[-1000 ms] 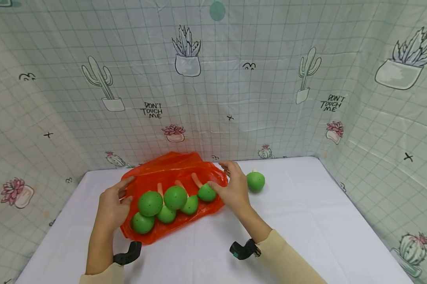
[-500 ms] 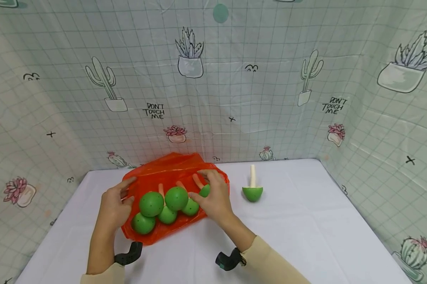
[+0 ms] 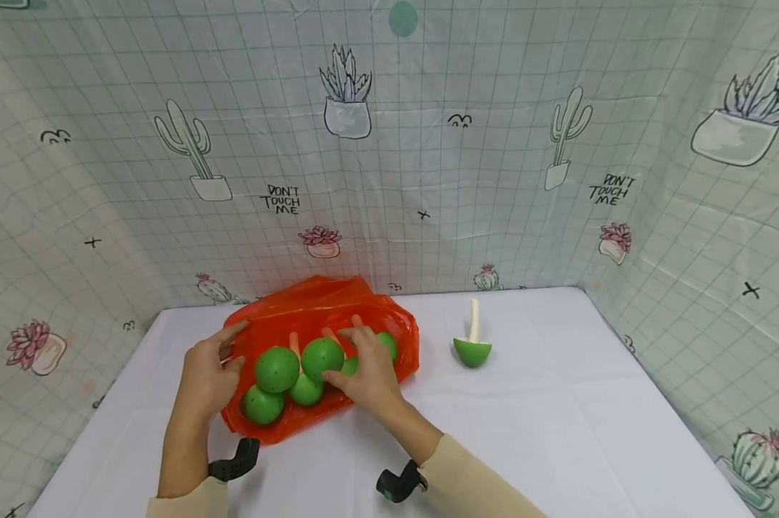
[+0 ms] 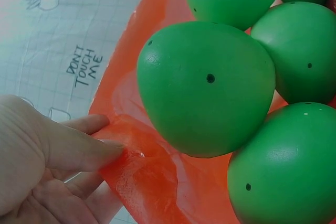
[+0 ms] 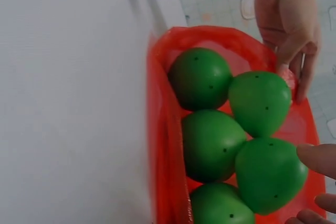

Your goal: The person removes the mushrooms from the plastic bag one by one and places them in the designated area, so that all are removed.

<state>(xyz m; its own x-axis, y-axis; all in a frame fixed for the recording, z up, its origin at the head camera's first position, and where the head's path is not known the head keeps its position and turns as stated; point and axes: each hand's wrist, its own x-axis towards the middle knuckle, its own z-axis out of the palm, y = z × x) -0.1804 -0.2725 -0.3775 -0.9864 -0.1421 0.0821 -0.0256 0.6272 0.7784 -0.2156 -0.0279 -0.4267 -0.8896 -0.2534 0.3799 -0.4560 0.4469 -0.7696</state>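
head: your l hand (image 3: 209,378) pinches the red bag (image 3: 311,296); your r hand (image 3: 368,374) is spread loose beside a green ball (image 3: 321,358); a stemmed piece (image 3: 472,353) sits on bench (image 3: 531,424) r of it. l wrist: other balls (image 4: 205,90) r of l hand. r wrist: ball by r hand's thumb (image 5: 319,158), contact unclear.

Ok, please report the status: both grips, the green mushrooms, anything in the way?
Left grip pinching red bag at its edge. Right grip beside a green mushroom inside, contact unclear. Loose mushroom outside, stem up. No obstacle seen.
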